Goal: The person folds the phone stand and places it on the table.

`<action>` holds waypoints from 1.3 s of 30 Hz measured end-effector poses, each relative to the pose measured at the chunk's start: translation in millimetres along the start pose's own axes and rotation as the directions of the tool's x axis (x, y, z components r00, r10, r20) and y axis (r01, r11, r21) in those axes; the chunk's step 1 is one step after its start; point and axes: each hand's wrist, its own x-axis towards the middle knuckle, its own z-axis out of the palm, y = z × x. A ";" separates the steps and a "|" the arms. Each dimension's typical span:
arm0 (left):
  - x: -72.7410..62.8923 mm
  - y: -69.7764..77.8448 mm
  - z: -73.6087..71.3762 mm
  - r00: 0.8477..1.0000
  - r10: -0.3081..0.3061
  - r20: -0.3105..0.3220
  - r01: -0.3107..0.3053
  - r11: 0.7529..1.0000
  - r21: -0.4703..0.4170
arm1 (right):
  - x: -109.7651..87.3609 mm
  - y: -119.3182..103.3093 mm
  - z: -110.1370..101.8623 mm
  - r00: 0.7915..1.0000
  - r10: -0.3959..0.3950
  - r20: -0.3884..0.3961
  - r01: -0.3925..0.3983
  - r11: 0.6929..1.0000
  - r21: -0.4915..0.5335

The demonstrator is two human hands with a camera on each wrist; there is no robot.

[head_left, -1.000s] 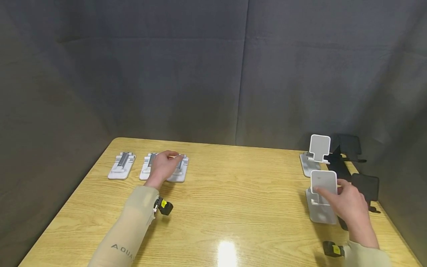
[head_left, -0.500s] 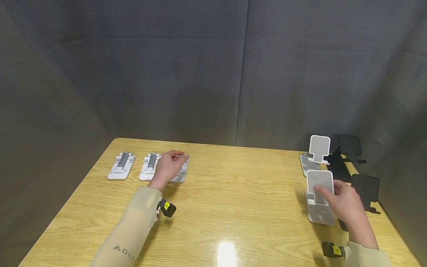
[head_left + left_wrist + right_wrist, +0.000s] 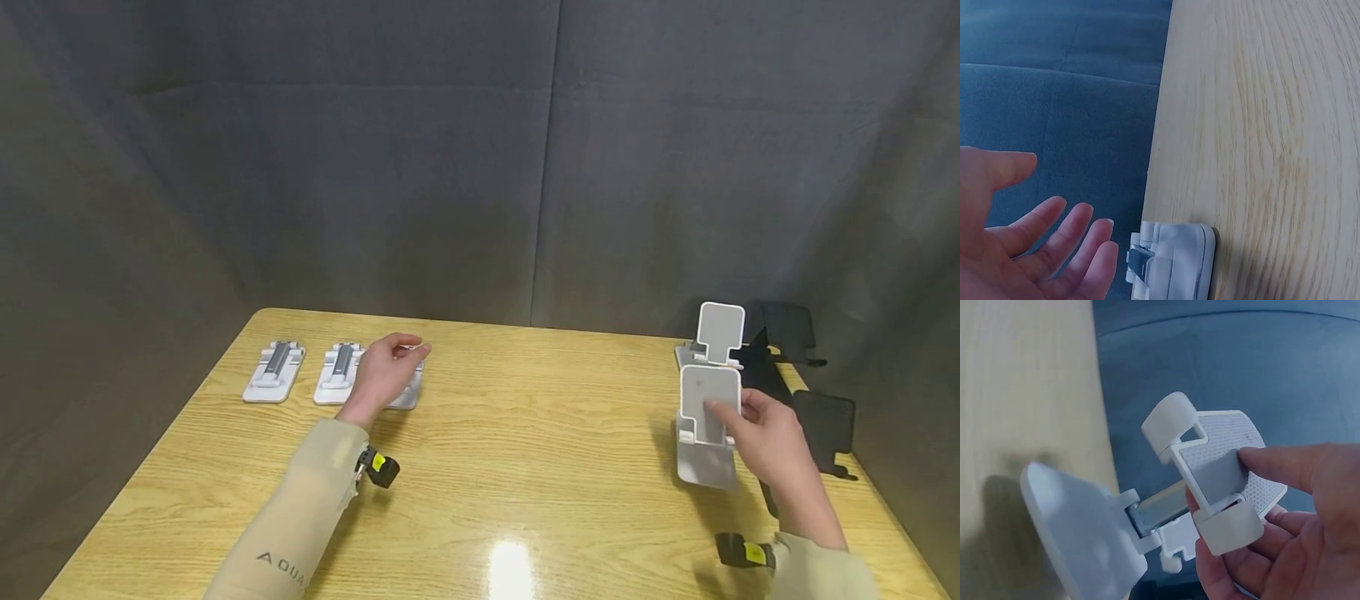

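Observation:
At the right of the table my right hand (image 3: 776, 442) pinches a white phone stand (image 3: 697, 392) by its unfolded grey-padded plate, thumb on the front and fingers behind. In the right wrist view the stand's base (image 3: 1082, 531) hangs tilted, apart from the tabletop. On the left side, my left hand (image 3: 378, 371) hovers over a folded white phone stand (image 3: 409, 393), partly covering it. The left wrist view shows that hand (image 3: 1041, 250) with loosely spread fingers, holding nothing, beside the folded stand (image 3: 1179, 262).
Two more folded white stands, one at far left (image 3: 274, 372) and one beside it (image 3: 337, 375), lie on the wooden table (image 3: 540, 433). At right are an unfolded white stand (image 3: 720, 332) and black stands (image 3: 823, 425). A dark curtain (image 3: 420, 183) hangs behind.
My right hand has raised the white phone stand and shifted it left and away from me. My left hand has drifted slightly right over the folded stands.

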 end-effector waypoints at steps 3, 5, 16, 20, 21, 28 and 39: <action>-0.5 2.7 1.1 1.000 0.008 0.001 -0.008 1.000 -0.005 | -0.5 -7.8 0.5 1.000 -0.004 -0.008 0.005 0.999 0.041; -1.0 4.2 1.8 1.000 0.012 0.002 -0.012 1.000 -0.009 | -0.6 -12.4 0.3 1.000 -0.019 -0.005 0.019 0.999 0.051; -2.6 9.6 5.4 0.999 0.035 0.006 -0.035 0.999 -0.007 | -0.5 -31.0 1.9 0.996 -0.079 -0.040 0.082 0.993 0.085; -2.6 9.9 7.2 0.999 0.032 -0.005 -0.031 0.999 0.009 | -0.5 -36.1 3.9 0.993 -0.105 -0.057 0.109 0.992 0.068; -2.7 10.1 7.7 1.000 0.028 -0.005 -0.028 1.000 0.004 | -0.4 -37.2 4.2 0.992 -0.114 -0.063 0.118 0.991 0.061; -2.5 12.1 11.9 0.998 0.055 0.008 -0.055 0.998 -0.043 | -0.1 -45.2 5.5 0.979 -0.178 -0.098 0.187 0.979 0.083; -6.5 20.1 19.4 0.997 0.069 0.039 -0.066 0.995 -0.068 | -1.0 -63.1 9.0 0.969 -0.209 -0.132 0.224 0.968 0.116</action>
